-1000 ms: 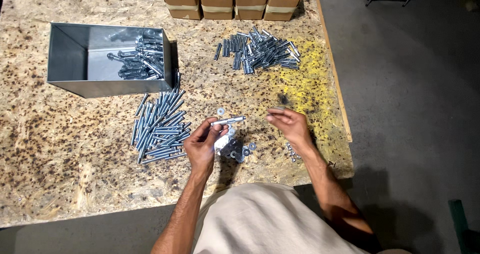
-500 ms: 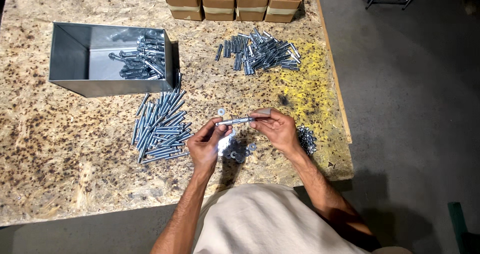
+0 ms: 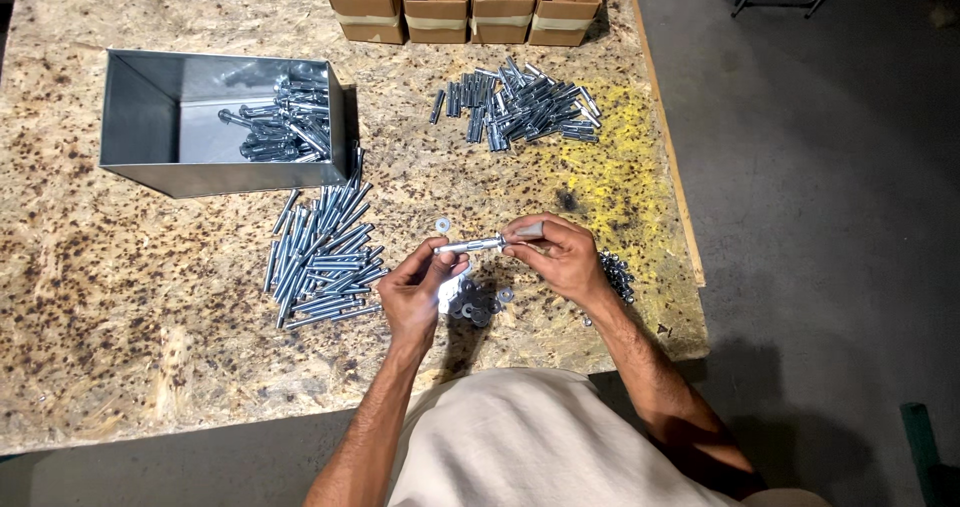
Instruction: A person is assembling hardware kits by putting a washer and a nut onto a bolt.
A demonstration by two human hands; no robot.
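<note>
- Since a second ago, right hand has been brought in from the table to the bolt; bolt now gripped at both ends.
- Left hand closed on bolt's left end, fingertips pinching.
- Right hand closed on the sleeve end, fingers curled round it.
- Bolt held level above the table, over a small heap of washers.
- Loose bolt pile lies left of the hands, steel bin behind it.
- Second bolt pile near cardboard boxes.
</note>
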